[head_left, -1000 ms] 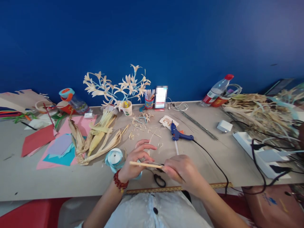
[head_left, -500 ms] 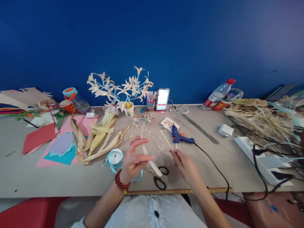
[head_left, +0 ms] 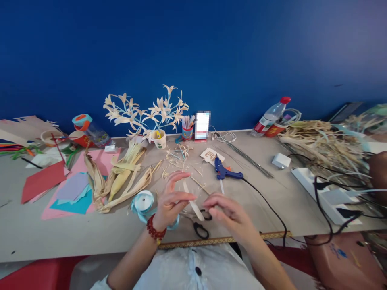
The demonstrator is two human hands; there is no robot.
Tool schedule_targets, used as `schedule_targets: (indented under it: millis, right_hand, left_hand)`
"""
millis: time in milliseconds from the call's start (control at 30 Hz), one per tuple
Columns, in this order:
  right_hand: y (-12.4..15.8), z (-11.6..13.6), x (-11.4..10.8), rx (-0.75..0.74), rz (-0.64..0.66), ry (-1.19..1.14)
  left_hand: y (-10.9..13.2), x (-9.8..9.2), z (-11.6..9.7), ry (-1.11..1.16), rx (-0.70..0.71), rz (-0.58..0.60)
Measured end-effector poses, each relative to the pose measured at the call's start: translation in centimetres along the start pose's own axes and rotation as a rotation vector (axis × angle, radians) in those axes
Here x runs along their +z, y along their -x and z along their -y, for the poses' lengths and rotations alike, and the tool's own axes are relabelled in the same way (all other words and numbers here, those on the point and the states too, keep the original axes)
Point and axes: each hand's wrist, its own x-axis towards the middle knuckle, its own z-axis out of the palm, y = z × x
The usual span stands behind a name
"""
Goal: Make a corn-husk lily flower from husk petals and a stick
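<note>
Pale strip (head_left: 196, 210) shows behind my left hand (head_left: 173, 197), whether gripped I can't tell; 1 stick (head_left: 199, 185) lies beyond my loosely parted right hand (head_left: 228, 213).

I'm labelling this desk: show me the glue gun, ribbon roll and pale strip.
Glue gun (head_left: 222, 172), head view: its blue body.
Ribbon roll (head_left: 143, 198), head view: its flat face.
Pale strip (head_left: 197, 211), head view: its near end.

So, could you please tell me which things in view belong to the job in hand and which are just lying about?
Likely part of the job:
- pale strip by the left hand
- thin stick near the right hand
- scissors, ribbon roll, glue gun, corn husks

Probably just lying about:
- bottle
- white charger
- red paper
</note>
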Motion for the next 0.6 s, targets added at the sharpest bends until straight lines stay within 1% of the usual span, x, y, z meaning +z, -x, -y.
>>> schedule_targets:
  millis: [33,67,133,200,267,300,333,400,467,533,600]
  right_hand:
    - [-0.2,0.5,0.4,0.016,0.059,-0.095]
    - [-0.4,0.9,0.9,0.048,0.077,-0.161]
    - [-0.8,1.1,1.6,0.105,0.046,-0.233]
    - [-1.2,0.9,2.0,0.110,-0.019,-0.238]
    - [-1.5,0.4,2.3,0.060,-0.064,-0.178]
    - [-1.6,0.2,2.4,0.033,-0.074,-0.131]
    - [-1.7,0.1,2.6,0.008,-0.080,-0.080]
    - [-1.9,-0.2,3.0,-0.043,-0.087,0.023]
    - [-2.0,-0.5,3.4,-0.091,-0.093,0.114]
    - [-2.0,-0.7,3.8,-0.118,-0.084,0.174]
    - [-1.8,-1.0,3.7,-0.120,-0.060,0.211]
  left_hand:
    - [0.0,0.1,0.0,-0.015,-0.001,0.023]
    - [-0.1,0.1,-0.1,-0.028,-0.012,0.040]
    - [0.0,0.2,-0.2,-0.040,-0.086,0.032]
    - [0.3,0.3,-0.4,0.010,-0.234,-0.048]
    - [0.8,0.3,-0.7,0.155,-0.408,-0.131]
    - [1.0,0.3,-1.0,0.244,-0.476,-0.135]
    - [1.2,0.4,-1.2,0.326,-0.528,-0.115]
    - [1.6,0.5,-1.9,0.431,-0.597,-0.034]
    - [1.8,0.7,-2.4,0.454,-0.644,0.006]
    - [1.9,0.7,-2.8,0.449,-0.692,-0.029]
    - [2.1,0.5,-2.8,0.453,-0.733,-0.110]
